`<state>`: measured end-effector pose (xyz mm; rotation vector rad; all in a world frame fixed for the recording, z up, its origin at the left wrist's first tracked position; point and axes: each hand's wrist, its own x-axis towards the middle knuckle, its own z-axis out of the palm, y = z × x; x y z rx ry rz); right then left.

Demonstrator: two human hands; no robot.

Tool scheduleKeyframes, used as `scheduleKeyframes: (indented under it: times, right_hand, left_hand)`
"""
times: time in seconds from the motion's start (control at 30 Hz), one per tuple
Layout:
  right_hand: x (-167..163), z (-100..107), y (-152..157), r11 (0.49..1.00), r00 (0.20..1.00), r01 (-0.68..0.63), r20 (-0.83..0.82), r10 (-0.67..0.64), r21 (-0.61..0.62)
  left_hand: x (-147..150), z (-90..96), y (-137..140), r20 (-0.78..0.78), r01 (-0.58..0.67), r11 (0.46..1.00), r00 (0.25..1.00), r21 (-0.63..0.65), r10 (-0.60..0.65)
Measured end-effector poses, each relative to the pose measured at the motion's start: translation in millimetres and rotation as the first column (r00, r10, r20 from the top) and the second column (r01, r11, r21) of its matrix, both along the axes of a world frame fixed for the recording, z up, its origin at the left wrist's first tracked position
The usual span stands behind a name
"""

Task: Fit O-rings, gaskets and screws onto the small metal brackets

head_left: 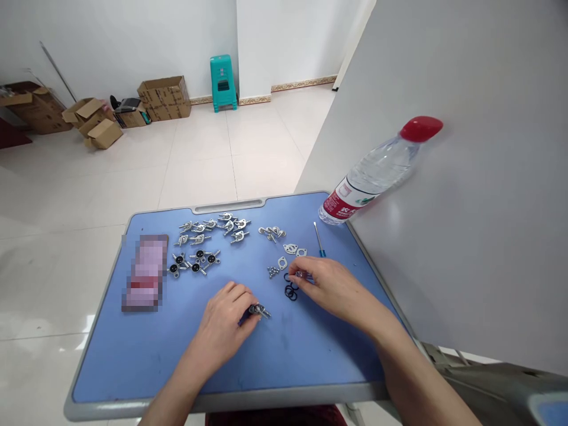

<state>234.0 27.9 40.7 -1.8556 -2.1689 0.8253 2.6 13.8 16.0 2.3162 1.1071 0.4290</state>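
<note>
My left hand (pixel 228 316) is closed around a small metal fitting (pixel 260 310) with a pin sticking out to the right, just above the table's near middle. My right hand (pixel 331 284) is at the black rubber rings (pixel 291 291), thumb and fingers pinched together. A small shiny, reddish thing shows under its fingers; I cannot make out what it is. Beyond this hand are flat oval metal plates (pixel 283 263), a little pile of screws (pixel 273 271) and a screwdriver (pixel 318 239) with a blue handle.
Several metal fittings (pixel 199 239) and others with black round centres (pixel 196 268) lie on the blue table (pixel 146 361). Round-headed metal parts (pixel 272 232) sit farther back. A blurred phone-like object (pixel 146 272) lies left. A water bottle (pixel 368 177) stands at the back right by a grey panel.
</note>
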Motion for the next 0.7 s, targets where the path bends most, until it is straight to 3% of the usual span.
scheduleKeyframes:
  times: [0.37, 0.7]
  right_hand:
    - [1, -5, 5, 0.999, 0.999, 0.037, 0.037, -0.038, 0.038]
    - [-12, -14, 10, 0.994, 1.0, -0.018, 0.027, 0.016, 0.103]
  left_hand:
    - [-1, -1.2, 1, -0.033, 0.003, 1.0, 0.999, 0.027, -0.002]
    - [-1, -1.1, 1, -0.04, 0.001, 1.0, 0.999, 0.02, 0.0]
